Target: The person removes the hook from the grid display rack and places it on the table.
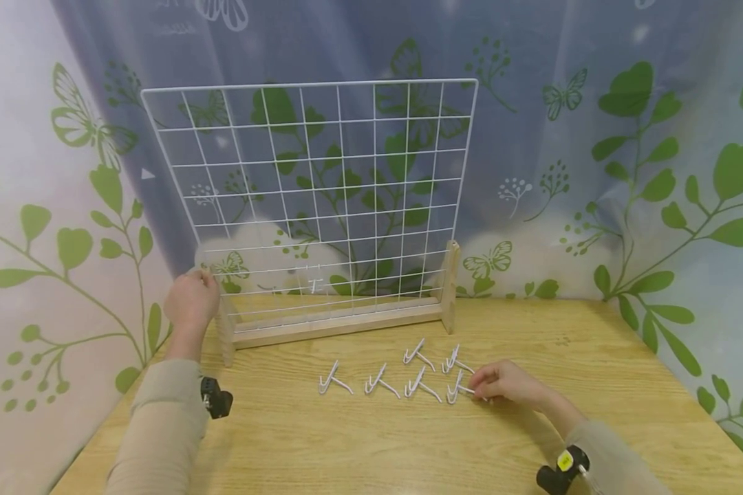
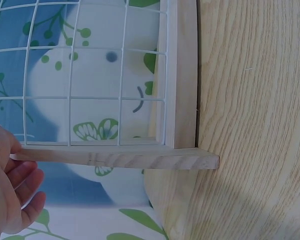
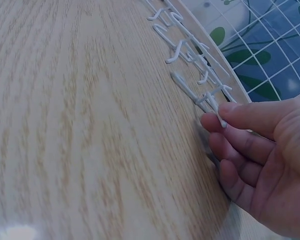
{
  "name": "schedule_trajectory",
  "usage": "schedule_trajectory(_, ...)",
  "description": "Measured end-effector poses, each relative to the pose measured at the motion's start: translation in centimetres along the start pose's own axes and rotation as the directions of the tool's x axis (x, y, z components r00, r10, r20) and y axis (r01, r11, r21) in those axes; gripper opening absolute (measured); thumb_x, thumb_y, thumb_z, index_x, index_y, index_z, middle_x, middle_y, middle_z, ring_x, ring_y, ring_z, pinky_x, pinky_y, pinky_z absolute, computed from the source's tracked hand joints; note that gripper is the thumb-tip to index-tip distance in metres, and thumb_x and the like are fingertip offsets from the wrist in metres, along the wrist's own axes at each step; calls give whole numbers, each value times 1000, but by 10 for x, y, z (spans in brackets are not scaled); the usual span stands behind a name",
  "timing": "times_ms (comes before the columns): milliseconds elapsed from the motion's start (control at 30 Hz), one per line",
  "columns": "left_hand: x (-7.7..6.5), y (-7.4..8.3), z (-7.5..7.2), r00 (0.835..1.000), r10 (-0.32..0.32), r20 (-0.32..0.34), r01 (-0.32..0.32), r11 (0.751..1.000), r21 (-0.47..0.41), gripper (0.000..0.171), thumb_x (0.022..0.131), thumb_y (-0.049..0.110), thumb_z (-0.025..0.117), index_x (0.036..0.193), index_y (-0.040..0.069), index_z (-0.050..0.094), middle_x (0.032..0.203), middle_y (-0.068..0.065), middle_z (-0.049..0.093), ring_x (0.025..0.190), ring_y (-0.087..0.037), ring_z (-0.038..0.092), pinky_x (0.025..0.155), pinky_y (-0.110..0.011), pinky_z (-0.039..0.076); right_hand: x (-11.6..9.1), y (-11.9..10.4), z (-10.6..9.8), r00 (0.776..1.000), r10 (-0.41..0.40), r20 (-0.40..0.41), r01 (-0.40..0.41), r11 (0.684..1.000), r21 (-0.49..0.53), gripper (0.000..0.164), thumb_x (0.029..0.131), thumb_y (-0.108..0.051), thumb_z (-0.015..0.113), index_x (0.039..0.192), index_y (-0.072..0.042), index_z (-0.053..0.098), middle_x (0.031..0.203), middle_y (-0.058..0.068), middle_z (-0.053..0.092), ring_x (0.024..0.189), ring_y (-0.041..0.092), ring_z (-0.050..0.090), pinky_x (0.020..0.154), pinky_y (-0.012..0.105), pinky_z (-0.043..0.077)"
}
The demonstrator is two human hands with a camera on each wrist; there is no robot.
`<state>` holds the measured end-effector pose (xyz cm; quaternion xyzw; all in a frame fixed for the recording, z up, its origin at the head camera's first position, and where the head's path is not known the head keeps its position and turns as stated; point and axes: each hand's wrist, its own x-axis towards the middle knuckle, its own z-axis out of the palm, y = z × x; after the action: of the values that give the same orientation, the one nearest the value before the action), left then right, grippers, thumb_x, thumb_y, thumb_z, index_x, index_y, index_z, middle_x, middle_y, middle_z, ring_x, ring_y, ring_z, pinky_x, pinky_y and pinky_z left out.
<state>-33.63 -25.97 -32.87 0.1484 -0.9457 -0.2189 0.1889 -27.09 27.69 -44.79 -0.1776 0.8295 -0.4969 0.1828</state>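
A white wire grid panel stands upright in a wooden base at the back of the table. My left hand grips the top of the base's left side post between thumb and forefinger, with the other fingers loosely bent below it. At the front right, my right hand pinches the straight prong of a white wire hook between thumb and forefinger. Several matching white hooks lie to its left and behind it, in two loose rows in front of the base.
The wood-grain table runs back to a curtain printed with green leaves and butterflies, close behind the grid. The base's right post rises behind the hooks. Black cameras are strapped to both sleeves.
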Motion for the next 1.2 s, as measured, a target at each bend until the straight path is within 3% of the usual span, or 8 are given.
schedule_trajectory(600, 0, -1, 0, 1000, 16, 2, -16, 1000, -3, 44, 98, 26, 29, 111, -4, 58, 106, -30, 59, 92, -45, 59, 63, -47, 47, 0, -5, -11, 999, -28, -30, 26, 997, -79, 30, 86, -9, 63, 108, 11, 60, 96, 18, 68, 81, 19, 65, 64, 29, 51)
schedule_trajectory(967, 0, -1, -2, 1000, 15, 7, -15, 1000, 0, 42, 98, 26, 30, 109, -3, 58, 105, -29, 59, 91, -44, 59, 64, -48, 47, 12, -31, -19, 997, -48, -56, 43, 996, -82, 38, 91, -16, 59, 117, 12, 55, 103, 20, 66, 87, 22, 61, 74, 39, 49)
schedule_trajectory(1200, 0, -1, -1, 1000, 16, 4, -16, 1000, -7, 41, 98, 26, 31, 108, -3, 59, 105, -29, 60, 91, -44, 59, 63, -46, 47, 20, -49, -27, 992, -76, -99, 66, 992, -104, 36, 91, -14, 57, 116, 12, 55, 106, 26, 64, 88, 18, 62, 74, 35, 49)
